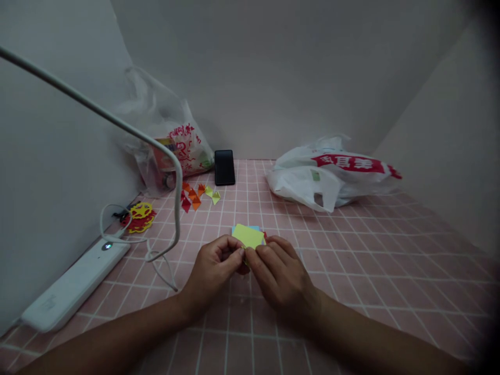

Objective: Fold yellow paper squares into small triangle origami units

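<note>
My left hand [219,260] and my right hand [275,265] meet at the middle of the table, thumbs and fingertips pinched together. Between them only slivers of a small yellow piece of paper show; the fingers hide its shape. Just beyond the fingertips lies a yellow sheet of paper [249,235], with a blue sheet [254,228] peeking out behind it and a bit of red at its right edge. Farther back on the left are several small folded paper pieces [194,198] in red, orange and yellow.
A white power strip [78,286] runs along the left wall, and a white cable [177,203] arches over the table. Yellow and red cut-out shapes [140,217] lie beside it. At the back are a plastic bag [183,146], a black phone [224,167] and another white bag [300,177].
</note>
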{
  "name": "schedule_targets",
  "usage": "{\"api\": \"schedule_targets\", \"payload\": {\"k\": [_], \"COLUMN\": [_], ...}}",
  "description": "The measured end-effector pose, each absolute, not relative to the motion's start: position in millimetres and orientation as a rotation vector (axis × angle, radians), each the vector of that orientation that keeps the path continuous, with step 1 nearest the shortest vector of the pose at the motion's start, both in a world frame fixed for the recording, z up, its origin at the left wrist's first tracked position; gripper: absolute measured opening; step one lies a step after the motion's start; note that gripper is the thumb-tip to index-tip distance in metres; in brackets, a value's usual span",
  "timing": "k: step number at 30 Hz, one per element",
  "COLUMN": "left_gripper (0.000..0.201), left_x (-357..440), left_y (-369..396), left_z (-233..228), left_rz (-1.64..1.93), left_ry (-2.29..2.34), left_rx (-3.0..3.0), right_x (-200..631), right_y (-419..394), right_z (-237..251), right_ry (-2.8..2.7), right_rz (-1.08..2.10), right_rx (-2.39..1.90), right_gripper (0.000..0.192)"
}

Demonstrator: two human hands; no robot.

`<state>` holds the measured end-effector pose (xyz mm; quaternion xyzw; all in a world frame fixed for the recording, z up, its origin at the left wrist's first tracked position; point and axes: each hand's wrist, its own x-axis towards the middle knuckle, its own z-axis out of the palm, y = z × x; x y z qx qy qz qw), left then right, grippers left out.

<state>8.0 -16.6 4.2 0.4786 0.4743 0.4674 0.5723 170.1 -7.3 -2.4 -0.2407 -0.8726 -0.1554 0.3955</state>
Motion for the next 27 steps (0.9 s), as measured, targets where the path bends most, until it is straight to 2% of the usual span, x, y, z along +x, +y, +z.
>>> {"api": "schedule_targets", "payload": {"k": [16,27], "left_gripper": [0.014,0.028], "left_x": [7.7,8.6], "left_y": [-15.9,-10.2], "left_z": [2.6,0.6], "left_rz": [1.086,1.056], "left_ry": [1.087,1.025], "left_rx": [1.052,0.846], "right_x": [168.7,169.1], "right_y": [-6.4,-2.1], "right_z": [-4.7,-8.8], "right_ry": [-2.237,-2.263], "right_rz": [-0.391,-0.419], "right_rx": [-0.551,-0.511], "right_gripper": [0.023,0.03]}}
